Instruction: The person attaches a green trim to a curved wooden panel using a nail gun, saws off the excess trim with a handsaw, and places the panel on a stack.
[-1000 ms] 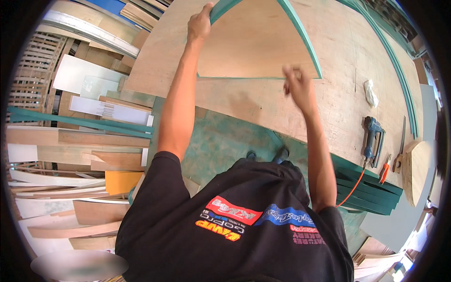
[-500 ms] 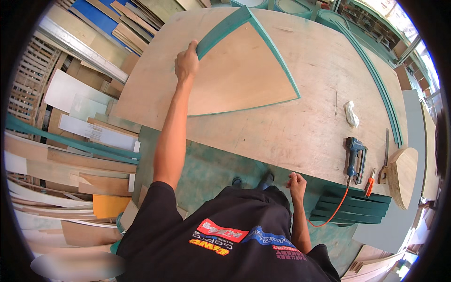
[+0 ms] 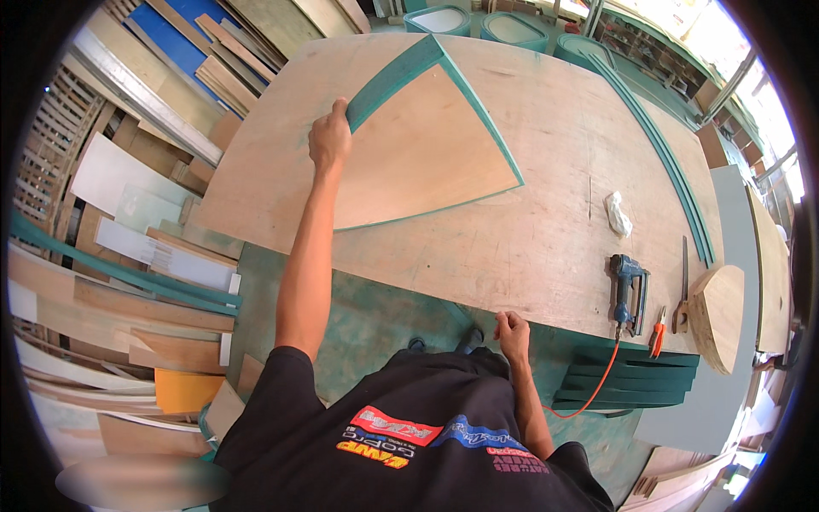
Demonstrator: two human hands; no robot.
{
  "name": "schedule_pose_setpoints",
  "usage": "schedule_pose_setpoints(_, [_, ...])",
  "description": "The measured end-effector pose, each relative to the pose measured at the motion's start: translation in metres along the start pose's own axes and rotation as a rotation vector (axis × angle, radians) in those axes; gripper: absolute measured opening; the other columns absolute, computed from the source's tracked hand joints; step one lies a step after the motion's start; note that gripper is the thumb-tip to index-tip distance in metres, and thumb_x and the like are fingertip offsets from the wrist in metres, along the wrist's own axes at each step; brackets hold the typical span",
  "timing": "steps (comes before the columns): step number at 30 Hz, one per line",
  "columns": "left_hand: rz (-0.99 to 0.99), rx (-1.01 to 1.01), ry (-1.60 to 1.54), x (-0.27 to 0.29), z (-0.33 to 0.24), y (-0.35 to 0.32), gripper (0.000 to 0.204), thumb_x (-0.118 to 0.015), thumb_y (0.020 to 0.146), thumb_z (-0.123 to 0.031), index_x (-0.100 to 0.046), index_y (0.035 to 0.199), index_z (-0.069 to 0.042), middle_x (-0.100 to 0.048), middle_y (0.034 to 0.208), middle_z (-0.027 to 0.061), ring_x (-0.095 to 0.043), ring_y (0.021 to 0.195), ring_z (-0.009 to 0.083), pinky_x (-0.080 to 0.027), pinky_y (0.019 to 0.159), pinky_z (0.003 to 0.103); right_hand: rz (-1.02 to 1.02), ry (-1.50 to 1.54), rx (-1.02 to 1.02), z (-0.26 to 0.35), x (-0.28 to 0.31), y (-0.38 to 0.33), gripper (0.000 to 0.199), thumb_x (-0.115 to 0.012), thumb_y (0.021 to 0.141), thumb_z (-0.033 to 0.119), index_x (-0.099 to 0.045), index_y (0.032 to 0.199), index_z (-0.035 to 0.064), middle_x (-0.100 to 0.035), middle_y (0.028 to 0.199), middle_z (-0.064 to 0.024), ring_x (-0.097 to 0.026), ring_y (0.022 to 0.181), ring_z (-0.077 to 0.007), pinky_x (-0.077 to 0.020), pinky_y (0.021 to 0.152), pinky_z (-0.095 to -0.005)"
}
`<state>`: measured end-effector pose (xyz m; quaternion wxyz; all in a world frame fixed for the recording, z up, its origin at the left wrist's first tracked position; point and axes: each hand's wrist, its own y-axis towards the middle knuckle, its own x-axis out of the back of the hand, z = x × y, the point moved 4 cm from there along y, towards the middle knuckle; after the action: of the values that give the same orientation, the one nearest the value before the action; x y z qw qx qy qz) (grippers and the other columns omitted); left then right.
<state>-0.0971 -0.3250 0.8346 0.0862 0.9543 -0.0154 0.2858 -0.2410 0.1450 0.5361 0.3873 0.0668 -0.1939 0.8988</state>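
On the plywood-topped table (image 3: 273, 196) stands a roughly triangular wooden frame piece (image 3: 426, 149) with a pale flat face and green-painted edges. My left hand (image 3: 331, 135) is closed round its broad green side on the left, and my forearm hides part of its lower left corner. By the table's front edge, in front of my body, my right hand (image 3: 513, 333) is curled with the fingers folded in. Whatever it may hold is hidden. Further right on the table lie a dark blue air stapler (image 3: 629, 294) with an orange hose and orange-handled pliers (image 3: 658, 333).
Beyond the pliers are a handsaw (image 3: 683, 286) and a rounded wooden block (image 3: 717, 317). A crumpled white wad (image 3: 618, 215) and long green strips (image 3: 661, 162) lie on the table. Green slats (image 3: 627, 381) are stacked below its front edge. Boards (image 3: 128, 299) crowd the left side.
The view has shifted slightly, showing more of the far edge. My left hand keeps its hold on the frame piece. My right hand has come a little closer to the table edge.
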Motion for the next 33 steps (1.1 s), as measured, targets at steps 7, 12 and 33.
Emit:
schedule_pose_setpoints(7, [-0.020,0.013,-0.015,0.006,-0.005,-0.021,0.075,-0.041,0.093,-0.062,-0.072,0.085,0.006,-0.071,0.096,0.0289,-0.066,0.099,0.0460,-0.047,0.092,0.050,-0.012,-0.218,-0.070,-0.063,0.012,-0.029,0.028,-0.063,0.097,0.023,-0.070,0.092,-0.0029,-0.066,0.065,-0.0062,-0.063,0.057,-0.0122,-0.0495,0.055,-0.0285])
schedule_pose_setpoints(12, [0.054,-0.238,0.029,0.004,0.002,-0.021,0.084,-0.034,0.099,-0.069,-0.071,0.095,0.006,-0.071,0.096,0.0277,-0.066,0.098,0.0415,-0.046,0.093,0.047,-0.064,-0.371,-0.191,-0.151,0.043,-0.071,0.031,-0.066,0.092,0.026,-0.072,0.095,-0.0038,-0.070,0.070,-0.0117,-0.068,0.060,-0.0195,-0.0532,0.060,-0.0333])
schedule_pose_setpoints(33, [0.576,-0.995,0.041,0.012,-0.095,-0.269,0.072,-0.051,0.101,-0.063,-0.031,0.072,0.000,-0.025,0.067,-0.0022,-0.027,0.065,0.0109,-0.024,0.054,0.036,-0.573,0.024,-1.000,-0.277,-0.003,-0.460,0.030,-0.070,0.087,0.028,-0.077,0.091,-0.0010,-0.075,0.084,-0.0186,-0.072,0.076,-0.0267,-0.0554,0.075,-0.0387])
